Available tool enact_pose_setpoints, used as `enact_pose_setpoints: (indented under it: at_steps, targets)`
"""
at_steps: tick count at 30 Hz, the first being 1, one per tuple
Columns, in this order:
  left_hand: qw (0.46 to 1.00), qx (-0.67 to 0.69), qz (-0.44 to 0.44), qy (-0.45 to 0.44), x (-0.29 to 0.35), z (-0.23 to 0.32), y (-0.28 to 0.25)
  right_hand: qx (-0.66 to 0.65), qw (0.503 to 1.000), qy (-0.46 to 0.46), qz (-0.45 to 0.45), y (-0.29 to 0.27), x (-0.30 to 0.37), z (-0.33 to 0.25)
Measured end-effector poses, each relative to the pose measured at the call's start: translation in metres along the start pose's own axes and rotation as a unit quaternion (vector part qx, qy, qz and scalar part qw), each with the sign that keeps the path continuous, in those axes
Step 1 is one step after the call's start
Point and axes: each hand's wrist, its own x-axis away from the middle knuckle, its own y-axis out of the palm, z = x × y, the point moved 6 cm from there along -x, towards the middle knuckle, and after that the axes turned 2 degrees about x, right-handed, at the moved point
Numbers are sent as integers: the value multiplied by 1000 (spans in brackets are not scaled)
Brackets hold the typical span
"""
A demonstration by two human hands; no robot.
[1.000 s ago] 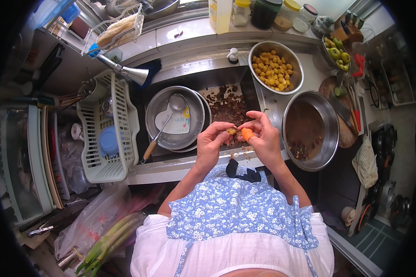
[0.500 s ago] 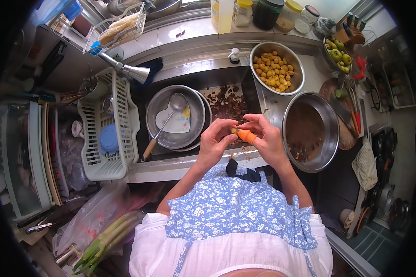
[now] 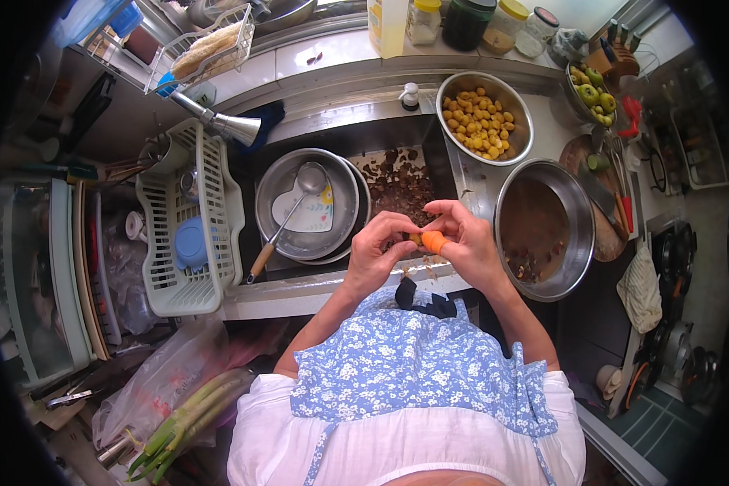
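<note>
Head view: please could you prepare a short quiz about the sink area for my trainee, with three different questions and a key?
1. True or false: the ladle's handle reaches past the rim of the bowl under it.
2. What colour is the liquid in the basin to the right? A, white; B, brown; C, green.
3. Which hand wears the orange cover?

Key: 1, true. 2, B. 3, the right hand.

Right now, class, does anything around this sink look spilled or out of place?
Yes: brown scraps litter the sink, and a few crumbs lie outside on the front edge, looking spilled. Dark bits on the white tiles behind also seem stray.
</note>
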Motion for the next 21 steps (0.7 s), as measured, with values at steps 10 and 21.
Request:
enact_pose_setpoints:
  at_steps: [10,21]
  targets:
    - [1000,-7,3,9,2,-2,-2,-108,994,29,12,4,-1,13]
    - [991,134,-14,-24,1,-4,-2,-220,973,73,-6,-2,0,21]
